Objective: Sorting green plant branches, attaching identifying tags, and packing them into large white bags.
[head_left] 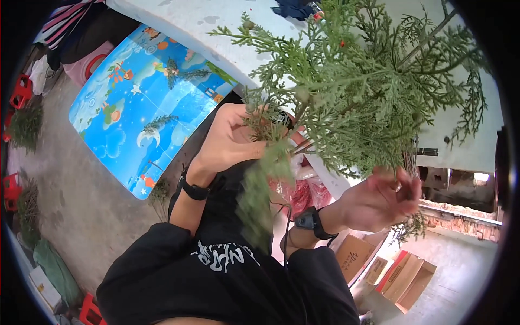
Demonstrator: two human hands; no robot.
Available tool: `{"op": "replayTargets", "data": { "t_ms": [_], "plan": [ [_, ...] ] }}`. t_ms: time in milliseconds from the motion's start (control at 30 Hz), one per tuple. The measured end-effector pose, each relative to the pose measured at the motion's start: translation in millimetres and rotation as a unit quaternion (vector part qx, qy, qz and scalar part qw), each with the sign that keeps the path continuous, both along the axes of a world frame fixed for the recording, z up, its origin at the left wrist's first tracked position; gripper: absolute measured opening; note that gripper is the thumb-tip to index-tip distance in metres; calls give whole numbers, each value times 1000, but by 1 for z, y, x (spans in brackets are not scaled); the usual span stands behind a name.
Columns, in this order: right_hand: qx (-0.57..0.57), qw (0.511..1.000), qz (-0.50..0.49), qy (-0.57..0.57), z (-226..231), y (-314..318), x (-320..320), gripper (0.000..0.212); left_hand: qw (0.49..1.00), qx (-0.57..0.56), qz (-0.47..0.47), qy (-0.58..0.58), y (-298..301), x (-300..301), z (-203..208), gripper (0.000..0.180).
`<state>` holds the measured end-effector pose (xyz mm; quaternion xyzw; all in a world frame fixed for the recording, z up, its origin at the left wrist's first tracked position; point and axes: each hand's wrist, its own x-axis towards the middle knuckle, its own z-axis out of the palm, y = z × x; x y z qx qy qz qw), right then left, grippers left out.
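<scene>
A large bunch of green conifer branches (374,100) fills the upper right, with fine scaly leaves and thin brown stems. My left hand (227,143) is closed around its stems near the middle of the view; leaves cover most of the fingertips. A blurred sprig (254,200) hangs below that hand in front of my dark shirt. Under the right side of the bunch is my right hand (382,203), its fingers curled beside the lowest leaves. What those fingers hold, if anything, is hard to make out. Each wrist wears a black band.
A blue cartoon-printed table (103,124) at the left carries a few loose sprigs (158,124). Behind the bunch is a pale surface (189,27). Cardboard boxes (406,279) lie at the lower right, near red plastic bags (306,195). Red stools (21,92) and greenery line the left edge.
</scene>
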<state>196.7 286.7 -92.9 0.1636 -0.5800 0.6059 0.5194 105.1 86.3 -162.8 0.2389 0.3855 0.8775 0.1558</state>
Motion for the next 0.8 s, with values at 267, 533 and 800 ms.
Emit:
{"op": "replayTargets", "data": {
  "t_ms": [267,533,800],
  "plan": [
    [32,974,-46,-221,23,17,-22,39,996,18,-7,-87,1,4,9,41],
    [-124,940,211,-236,2,-7,-24,40,994,-86,59,-37,-3,13,23,38],
    [-144,932,235,-234,-4,-9,-32,41,995,13,38,-87,4,0,5,37]
  ]
}}
